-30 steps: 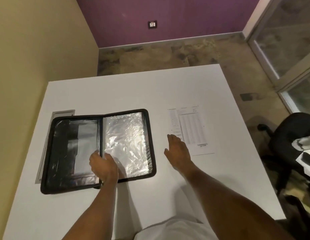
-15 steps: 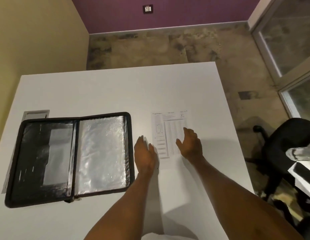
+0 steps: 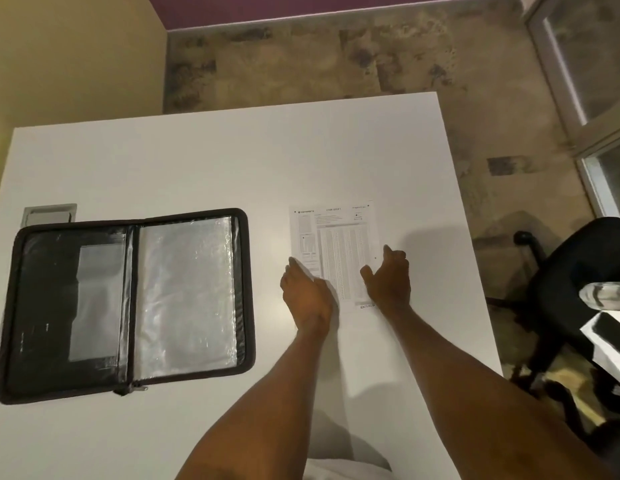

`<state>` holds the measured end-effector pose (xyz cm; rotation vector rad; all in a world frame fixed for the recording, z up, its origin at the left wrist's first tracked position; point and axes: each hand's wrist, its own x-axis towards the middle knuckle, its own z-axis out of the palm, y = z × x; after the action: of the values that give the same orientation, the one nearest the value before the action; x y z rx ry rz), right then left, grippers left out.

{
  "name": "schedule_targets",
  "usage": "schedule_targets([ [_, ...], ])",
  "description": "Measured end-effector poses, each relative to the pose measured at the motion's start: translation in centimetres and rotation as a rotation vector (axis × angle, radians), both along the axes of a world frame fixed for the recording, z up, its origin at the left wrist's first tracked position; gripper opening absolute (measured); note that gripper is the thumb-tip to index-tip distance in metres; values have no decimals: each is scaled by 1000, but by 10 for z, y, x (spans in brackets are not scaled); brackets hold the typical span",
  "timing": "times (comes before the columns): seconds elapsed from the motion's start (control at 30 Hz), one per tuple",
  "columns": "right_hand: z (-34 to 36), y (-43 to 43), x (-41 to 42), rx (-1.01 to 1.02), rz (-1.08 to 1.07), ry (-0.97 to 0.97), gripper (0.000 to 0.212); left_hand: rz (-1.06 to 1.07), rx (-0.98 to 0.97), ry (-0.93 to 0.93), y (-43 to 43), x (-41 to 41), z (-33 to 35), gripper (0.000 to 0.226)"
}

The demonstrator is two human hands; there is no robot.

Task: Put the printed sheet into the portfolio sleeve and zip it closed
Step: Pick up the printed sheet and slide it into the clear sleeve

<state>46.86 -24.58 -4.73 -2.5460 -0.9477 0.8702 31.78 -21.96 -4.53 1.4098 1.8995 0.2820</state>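
Observation:
The printed sheet (image 3: 336, 244) lies flat on the white table (image 3: 197, 161), right of centre. My left hand (image 3: 306, 297) rests on its lower left corner and my right hand (image 3: 388, 280) on its lower right edge, fingers spread, neither gripping it. The black zip portfolio (image 3: 124, 303) lies open to the left of the sheet, apart from both hands. A clear plastic sleeve (image 3: 187, 299) fills its right half; the left half is a dark pocket with a pale panel. The zipper pull (image 3: 135, 388) sits at the spine's near end.
A grey cable hatch (image 3: 48, 213) is set into the table behind the portfolio. A black office chair (image 3: 578, 299) stands off the table's right edge, beside a white object (image 3: 606, 344). A glass door (image 3: 585, 64) is at far right.
My left hand left the portfolio and crossed right to the sheet. My right hand moved onto the sheet's lower right edge. The view shifted right and down.

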Motion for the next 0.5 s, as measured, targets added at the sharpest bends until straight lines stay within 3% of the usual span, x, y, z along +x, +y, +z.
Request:
schedule_targets([
  [0.13,-2,-1,-4,17,-7,35,67,66,-48,56,6,15,3,68],
  [0.33,-2,-2,4,10,60,25,73,251,-245,107,39,16,11,54],
  [0.5,0,-3,7,22,73,29,75,338,-384,-179,55,-4,3,54],
])
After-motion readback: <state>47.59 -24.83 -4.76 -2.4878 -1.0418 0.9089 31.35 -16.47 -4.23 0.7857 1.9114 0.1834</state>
